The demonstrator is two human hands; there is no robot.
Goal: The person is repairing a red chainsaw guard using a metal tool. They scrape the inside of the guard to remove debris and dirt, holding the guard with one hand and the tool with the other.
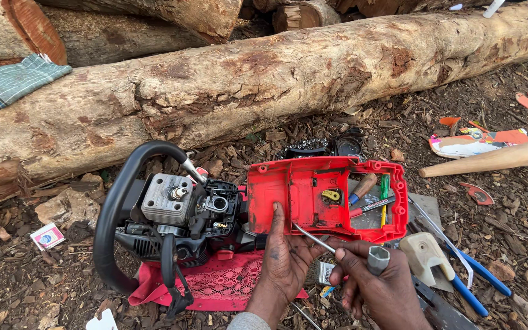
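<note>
my right hand [379, 287] grips socket wrench [343, 250], tip inside cover | my left hand [283, 253] lies open, steadying red cover [313, 195] against ground | stripped chainsaw engine [181, 214] left on red cloth [215, 284] | log [276, 79] far

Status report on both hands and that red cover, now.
Left hand flat on red cover, steadying it. Right hand grips socket wrench, shaft reaching into cover. Engine bare beside it; screwdrivers lying in the cover.

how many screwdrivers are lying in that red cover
2 that I can tell. A wooden-handled screwdriver and a green-handled screwdriver lie side by side in the right end of the red cover. More may be hidden beneath them.
</note>
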